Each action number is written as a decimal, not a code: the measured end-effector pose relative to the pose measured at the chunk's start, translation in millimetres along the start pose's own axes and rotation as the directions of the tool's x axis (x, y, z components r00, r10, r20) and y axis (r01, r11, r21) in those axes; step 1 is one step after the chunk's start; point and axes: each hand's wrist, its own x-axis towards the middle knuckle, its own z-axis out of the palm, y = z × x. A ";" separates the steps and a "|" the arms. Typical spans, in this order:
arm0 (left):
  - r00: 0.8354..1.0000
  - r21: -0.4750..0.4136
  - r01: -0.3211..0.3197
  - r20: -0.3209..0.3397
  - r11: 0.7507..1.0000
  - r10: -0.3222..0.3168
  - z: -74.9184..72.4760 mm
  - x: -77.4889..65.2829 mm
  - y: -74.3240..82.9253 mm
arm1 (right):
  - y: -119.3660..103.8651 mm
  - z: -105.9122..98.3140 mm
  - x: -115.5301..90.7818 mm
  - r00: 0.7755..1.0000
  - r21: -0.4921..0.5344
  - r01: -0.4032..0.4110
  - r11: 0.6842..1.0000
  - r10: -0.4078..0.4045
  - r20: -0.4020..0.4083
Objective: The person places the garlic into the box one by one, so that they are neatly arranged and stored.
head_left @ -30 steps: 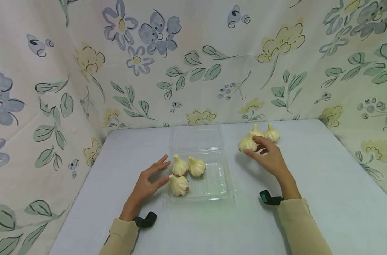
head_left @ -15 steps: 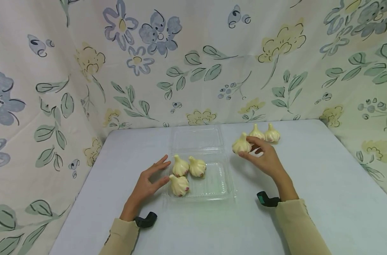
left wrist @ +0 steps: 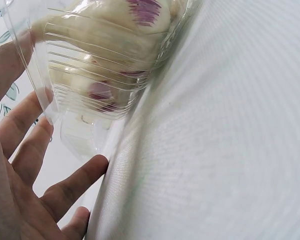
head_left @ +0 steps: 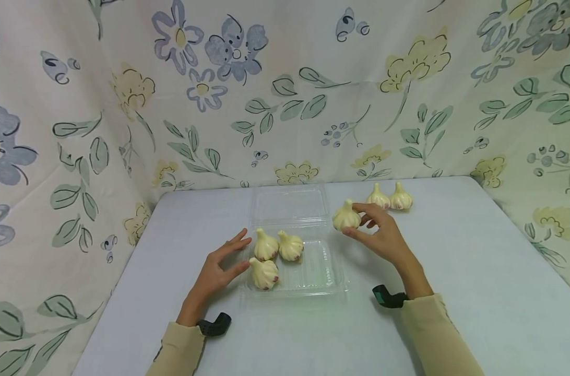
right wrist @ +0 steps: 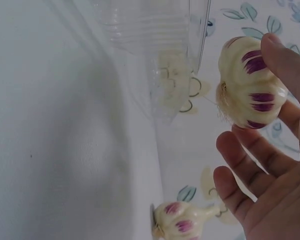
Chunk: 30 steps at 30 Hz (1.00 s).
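Note:
My right hand pinches a garlic bulb between thumb and fingers, above the table by the right rim of a clear plastic container. In the right wrist view this garlic bulb shows purple streaks and a rooty base. Spread fingers of my left hand rest at the container's left side; the left wrist view has its fingertips on the clear wall. Inside, on the left, sit a back garlic bulb, one beside it and a front one.
Two more garlic bulbs stand at the table's back right, a left one and a right one. The container's open lid lies toward the back edge. A floral curtain hangs behind the white table.
My right hand has carried its garlic bulb left and slightly nearer, away from the two at the back and toward the container. The left hand has stayed in place.

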 end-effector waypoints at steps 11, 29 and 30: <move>1.000 -0.006 -0.009 0.003 1.000 0.009 0.3 0.1 0.8 | -5.2 5.6 0.6 0.998 0.003 0.048 0.999 -0.048 0.027; 1.000 -0.005 -0.002 0.007 1.000 0.002 -0.1 0.1 1.4 | -19.1 17.0 0.5 0.993 0.034 0.039 0.999 -0.043 0.112; 1.000 -0.004 -0.002 0.008 1.000 0.002 0.0 0.1 1.3 | -19.9 18.1 0.4 0.992 0.039 0.035 0.999 -0.040 0.118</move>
